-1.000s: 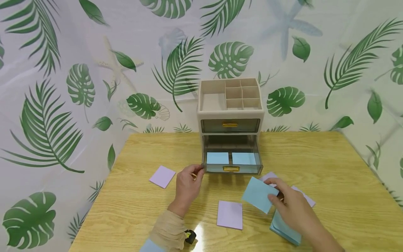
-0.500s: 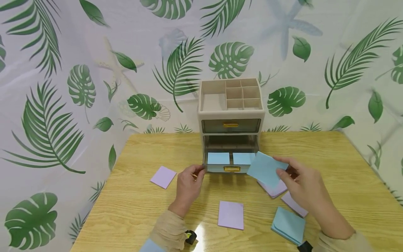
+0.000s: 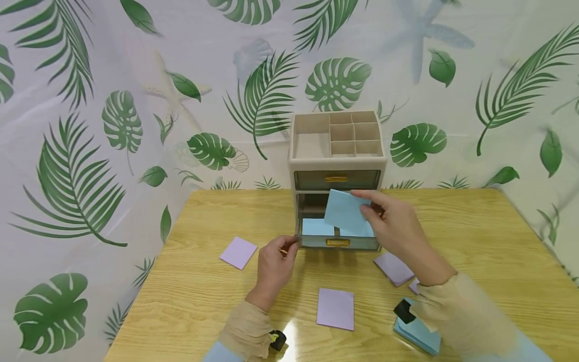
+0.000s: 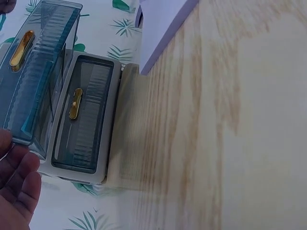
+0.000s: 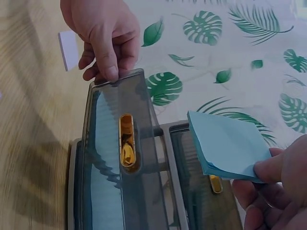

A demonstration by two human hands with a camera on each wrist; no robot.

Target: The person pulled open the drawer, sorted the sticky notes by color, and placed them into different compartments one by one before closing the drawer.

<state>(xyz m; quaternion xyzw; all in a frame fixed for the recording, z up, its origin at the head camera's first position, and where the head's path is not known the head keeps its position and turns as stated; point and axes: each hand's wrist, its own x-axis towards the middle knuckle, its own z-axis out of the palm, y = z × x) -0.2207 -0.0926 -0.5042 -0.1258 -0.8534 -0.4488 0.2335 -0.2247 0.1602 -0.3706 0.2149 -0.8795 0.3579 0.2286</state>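
My right hand [image 3: 398, 221] pinches a pad of blue sticky notes [image 3: 346, 208] by its right edge, tilted above the pulled-out clear drawer [image 3: 316, 242]. In that drawer lie blue sticky-note pads [image 3: 316, 227] side by side; the held pad partly covers the right one. My left hand [image 3: 277, 264] pinches the drawer's front left corner. From the right wrist, the left hand's thumb [image 5: 111, 72] shows on the drawer's edge, and the held pad [image 5: 230, 143] is seen as a thick stack. The drawer belongs to a cream desk organizer [image 3: 336, 164].
Purple sticky-note pads lie on the wooden table: one at left [image 3: 238, 253], one at front [image 3: 335, 309], others by the right forearm [image 3: 393, 268]. A blue stack [image 3: 418, 332] sits partly under the right wrist. A closed lower drawer [image 4: 84, 115] is below the open one.
The right hand has carried the blue pad up and left, from above the table to above the open drawer. The left hand has kept its hold on the drawer corner.
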